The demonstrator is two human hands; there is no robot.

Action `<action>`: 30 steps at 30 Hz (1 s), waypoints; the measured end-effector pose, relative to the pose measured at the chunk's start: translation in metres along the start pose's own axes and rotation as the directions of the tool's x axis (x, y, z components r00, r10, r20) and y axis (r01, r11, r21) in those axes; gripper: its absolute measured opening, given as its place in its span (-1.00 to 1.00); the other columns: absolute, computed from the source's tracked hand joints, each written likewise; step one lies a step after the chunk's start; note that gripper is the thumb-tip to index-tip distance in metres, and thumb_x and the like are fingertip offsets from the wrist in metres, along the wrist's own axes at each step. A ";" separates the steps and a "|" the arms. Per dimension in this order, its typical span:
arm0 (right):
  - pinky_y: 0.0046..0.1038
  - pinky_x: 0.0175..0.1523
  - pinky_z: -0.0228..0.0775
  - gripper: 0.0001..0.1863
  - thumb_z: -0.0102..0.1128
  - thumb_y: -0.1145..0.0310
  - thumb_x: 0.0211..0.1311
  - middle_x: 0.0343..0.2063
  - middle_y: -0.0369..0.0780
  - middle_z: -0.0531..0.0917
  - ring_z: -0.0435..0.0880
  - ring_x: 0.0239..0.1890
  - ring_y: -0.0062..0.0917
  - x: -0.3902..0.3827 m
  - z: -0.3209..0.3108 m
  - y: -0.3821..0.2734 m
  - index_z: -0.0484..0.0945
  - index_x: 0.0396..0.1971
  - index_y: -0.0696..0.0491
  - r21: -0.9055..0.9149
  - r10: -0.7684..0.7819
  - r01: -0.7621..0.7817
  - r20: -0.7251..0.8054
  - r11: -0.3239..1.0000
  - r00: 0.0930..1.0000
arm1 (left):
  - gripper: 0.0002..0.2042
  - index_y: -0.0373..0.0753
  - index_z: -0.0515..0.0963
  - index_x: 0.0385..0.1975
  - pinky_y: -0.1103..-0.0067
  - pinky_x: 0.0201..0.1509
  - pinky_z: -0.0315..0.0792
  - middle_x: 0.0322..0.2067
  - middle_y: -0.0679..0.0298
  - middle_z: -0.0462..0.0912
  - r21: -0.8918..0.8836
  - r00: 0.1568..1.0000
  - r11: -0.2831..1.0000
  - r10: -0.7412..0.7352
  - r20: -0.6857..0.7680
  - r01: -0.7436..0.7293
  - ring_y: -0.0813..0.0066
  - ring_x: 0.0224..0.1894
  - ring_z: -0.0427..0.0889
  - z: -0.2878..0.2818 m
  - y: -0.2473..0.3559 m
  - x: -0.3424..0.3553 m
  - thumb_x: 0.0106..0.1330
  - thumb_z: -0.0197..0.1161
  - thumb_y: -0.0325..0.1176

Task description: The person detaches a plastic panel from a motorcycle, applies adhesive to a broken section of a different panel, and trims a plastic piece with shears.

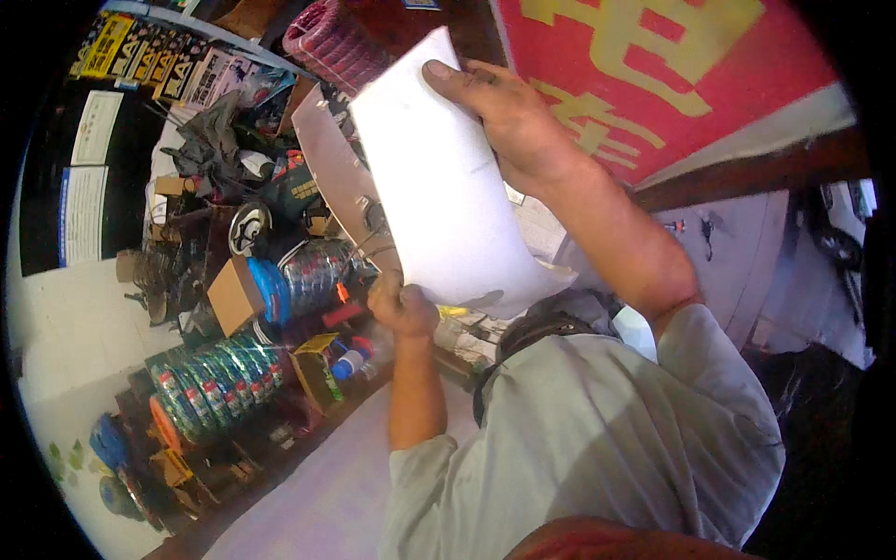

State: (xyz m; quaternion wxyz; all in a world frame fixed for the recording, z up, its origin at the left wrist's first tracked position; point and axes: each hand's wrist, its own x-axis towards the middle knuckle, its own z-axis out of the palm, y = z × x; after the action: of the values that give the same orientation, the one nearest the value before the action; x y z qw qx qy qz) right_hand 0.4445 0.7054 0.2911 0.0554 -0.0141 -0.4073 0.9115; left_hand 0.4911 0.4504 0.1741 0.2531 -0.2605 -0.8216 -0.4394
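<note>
A smooth white curved panel, wide and slightly bent, is held up in front of me by both hands. My right hand grips its upper right edge, thumb lying on the front face and the other fingers behind. Closed around the lower left edge is my left hand. A dark smudge marks the panel near its bottom end, where one corner flares to the right. Just behind its left side stands a larger pale pinkish sheet.
Wrapped tyre stacks, a cardboard box, a blue-capped bottle and dark bags crowd the left. A reddish wrapped coil is at the top. A red banner with yellow characters hangs right; a vehicle stands beyond.
</note>
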 end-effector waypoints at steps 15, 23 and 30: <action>-0.46 -0.15 0.55 -0.60 0.29 0.18 0.29 -0.26 -0.15 0.70 0.71 -0.29 -0.51 0.068 0.047 -0.009 0.57 -0.11 0.23 0.038 0.033 -0.034 0.042 0.999 0.999 | -0.40 -0.36 0.40 -0.66 0.48 -0.61 0.13 -0.77 0.21 0.32 0.056 0.998 0.998 0.016 -0.065 -0.012 0.45 -0.72 0.31 -0.022 -0.023 0.057 0.43 -0.08 0.11; -0.40 0.12 0.40 -0.46 0.26 0.09 0.29 -0.04 -0.18 0.63 0.57 0.00 -0.49 0.055 0.009 0.027 0.49 0.11 0.16 -0.365 0.058 -0.072 -0.048 0.928 0.997 | -0.67 -0.32 0.47 -0.58 0.34 -0.54 0.25 -0.68 0.04 0.39 -0.011 0.992 0.997 -0.082 -0.097 0.081 0.04 -0.64 0.42 -0.034 -0.026 0.100 0.27 0.19 -0.16; -0.35 0.10 0.44 -0.38 0.44 0.27 0.08 -0.04 -0.13 0.64 0.61 -0.02 -0.40 -0.014 -0.088 0.108 0.47 0.14 0.19 -0.786 0.050 -0.078 -0.060 0.613 0.997 | -0.65 -0.29 0.47 -0.58 0.32 -0.52 0.27 -0.68 0.08 0.44 0.036 0.986 0.996 -0.074 -0.147 0.080 0.12 -0.65 0.41 -0.040 -0.006 0.155 0.27 0.32 -0.14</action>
State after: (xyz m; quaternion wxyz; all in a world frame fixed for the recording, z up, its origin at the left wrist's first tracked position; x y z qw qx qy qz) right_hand 0.4549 0.6973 0.1517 0.0175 -0.0660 -0.7638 0.6419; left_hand 0.3801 0.4455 0.2896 0.3003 -0.1904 -0.8194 -0.4496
